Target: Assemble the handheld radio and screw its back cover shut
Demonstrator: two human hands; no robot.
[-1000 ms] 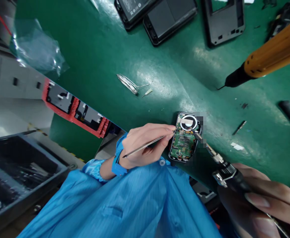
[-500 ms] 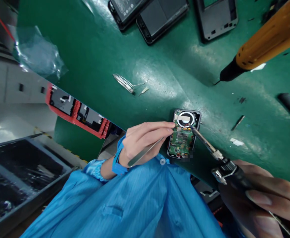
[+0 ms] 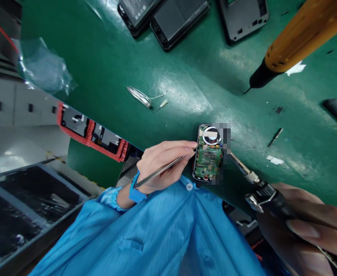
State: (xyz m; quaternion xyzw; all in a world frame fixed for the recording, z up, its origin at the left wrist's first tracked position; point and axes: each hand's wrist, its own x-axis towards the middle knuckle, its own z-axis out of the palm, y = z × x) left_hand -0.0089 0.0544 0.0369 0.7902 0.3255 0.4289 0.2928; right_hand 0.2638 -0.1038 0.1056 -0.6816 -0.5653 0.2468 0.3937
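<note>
On the green mat lies an opened phone-like device, its green circuit board (image 3: 208,163) facing up and a round part with a white ring (image 3: 205,132) at its far end. My left hand (image 3: 165,163) is closed on metal tweezers (image 3: 158,171), whose points reach the board's left edge below the ring. At the lower right, my right hand (image 3: 312,226) grips a soldering iron (image 3: 268,195) by its black handle. The iron's metal shaft slants toward the device's right side; pixelation hides its tip.
An orange electric screwdriver (image 3: 295,42) hangs over the mat at upper right. Coiled solder wire (image 3: 139,96) and a small pale-tipped bit (image 3: 163,104) lie left of centre. Black device housings (image 3: 180,21) line the far side. Red-edged trays (image 3: 89,130) sit left, by a plastic bag (image 3: 46,71).
My left hand has turned slightly, and the tweezers' points now show at the board. The iron's shaft sits a little farther from the ring. The whole view has shifted slightly.
</note>
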